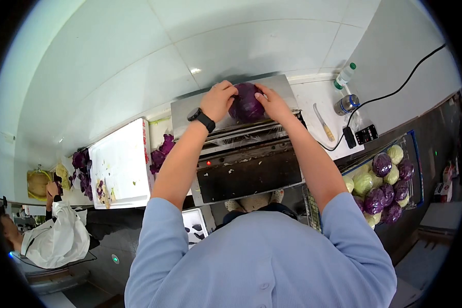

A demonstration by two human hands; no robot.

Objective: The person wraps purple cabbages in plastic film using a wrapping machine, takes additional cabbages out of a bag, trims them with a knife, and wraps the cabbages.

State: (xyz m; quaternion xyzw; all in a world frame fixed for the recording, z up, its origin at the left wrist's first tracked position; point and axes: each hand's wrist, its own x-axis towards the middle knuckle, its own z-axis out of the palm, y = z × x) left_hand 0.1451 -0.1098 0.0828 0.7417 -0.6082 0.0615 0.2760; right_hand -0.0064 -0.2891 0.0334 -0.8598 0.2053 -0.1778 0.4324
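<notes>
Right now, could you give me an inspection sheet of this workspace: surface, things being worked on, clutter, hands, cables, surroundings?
Surface: metal top, with a dark, scrap-flecked panel nearer the person.
Job's things: one purple cabbage on the metal top; what looks like clear film in front of it.
Clutter: knife, phone, bottle and jar at right; purple leaves at left.
Hands: left hand and right hand touch the cabbage from opposite sides; grip firmness unclear.
Cables: black cable at right, passing near the phone.
Surroundings: blue-edged basket of cabbages at right; another person at left.
</notes>
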